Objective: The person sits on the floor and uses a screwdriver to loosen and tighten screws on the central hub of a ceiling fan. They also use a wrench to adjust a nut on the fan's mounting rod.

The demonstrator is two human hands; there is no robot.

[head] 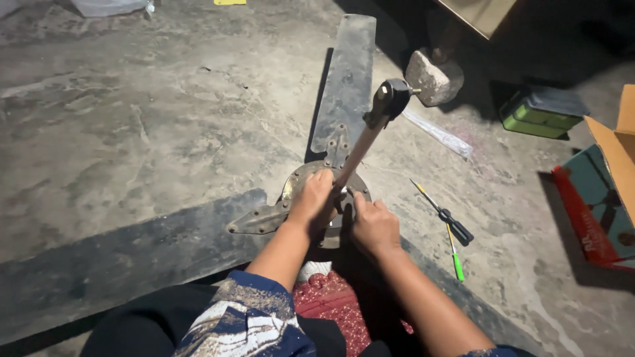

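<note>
Fan: a dusty ceiling fan lies on the concrete floor [132, 119], its round motor housing [301, 178] just in front of the person's knees.
Rod: a pale rod [357, 155] rises from the middle of the motor housing and tilts up and to the right, ending in a dark bracket [390, 99].
Blades: one blade [347, 79] points away from the motor housing; another blade [112, 258] runs out to its left.
Left hand: the left hand [312, 198] is curled closed on top of the motor housing at the foot of the rod; what it grips is hidden.
Right hand: the right hand [374, 225] rests on the near right edge of the motor housing, fingers bent down on it.
Screwdrivers: a black-handled screwdriver [444, 217] and a green-handled screwdriver [455, 254] lie right of the motor housing.
Stone: a stone [433, 76] sits beyond the motor housing, to the right.
Boxes: a green box [539, 116] and an open cardboard box [605, 198] stand far right of the motor housing.
</note>
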